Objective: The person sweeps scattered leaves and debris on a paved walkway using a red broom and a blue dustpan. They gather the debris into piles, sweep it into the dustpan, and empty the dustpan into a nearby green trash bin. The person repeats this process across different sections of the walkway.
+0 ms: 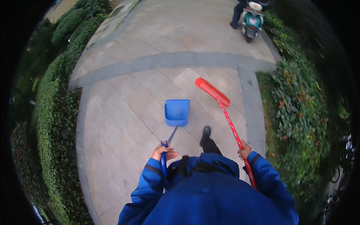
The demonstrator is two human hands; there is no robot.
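My left hand is closed around the blue handle of a long-handled dustpan, whose blue pan points away from me, ahead of my body. Any litter inside the pan is too small to make out. In my right hand is the red, patterned handle of a broom. The red broom head with its bristles is farther forward, to the right of the pan; whether it touches the paving cannot be told. One black shoe shows between the two tools.
Stone paving with a grey border band runs ahead. A trimmed hedge lines the left side, and leafy shrubs the right. At the upper right, a person in dark trousers is at a green scooter.
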